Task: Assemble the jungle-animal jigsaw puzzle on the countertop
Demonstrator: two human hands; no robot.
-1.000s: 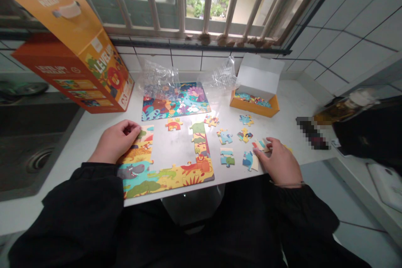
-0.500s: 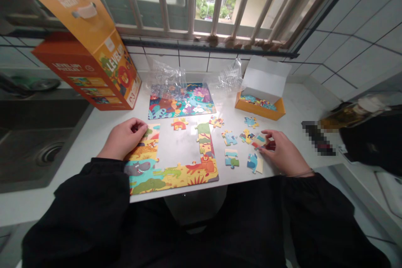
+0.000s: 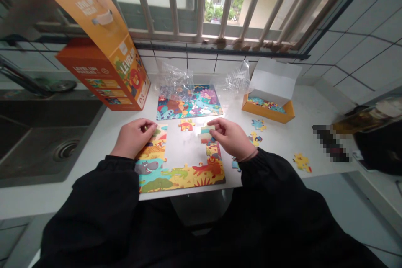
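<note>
my right hand [image 3: 233,137] pinches a puzzle piece [image 3: 206,130] at the jigsaw's right side

i have the puzzle piece between thumb and forefinger, a small thing with teal and reddish bands. it sits at the upper part of the right side of the half-built jigsaw [image 3: 185,179]; i cannot tell whether it touches the pieces there. my left hand [image 3: 133,138] lies at the jigsaw's upper left, fingers curled and thumb close to them; i cannot tell whether they pinch anything.

the jigsaw lies flat on the white countertop [image 3: 276,159], built along its left, bottom and right, with bare counter showing in the middle. a red-and-yellow piece [image 3: 186,124] lies at the open top. just beyond it is a dark blue picture board [image 3: 204,108], partly under crumpled clear plastic [image 3: 176,81].

past my right hand lie a blue piece [image 3: 258,124], a multicoloured piece [image 3: 256,138] and, well apart, a yellow piece [image 3: 301,162]. farther back, a small orange box [image 3: 266,113] stands open with pieces inside. on the left, a tall orange-red box [image 3: 103,77] stands near the sink [image 3: 75,134].
</note>
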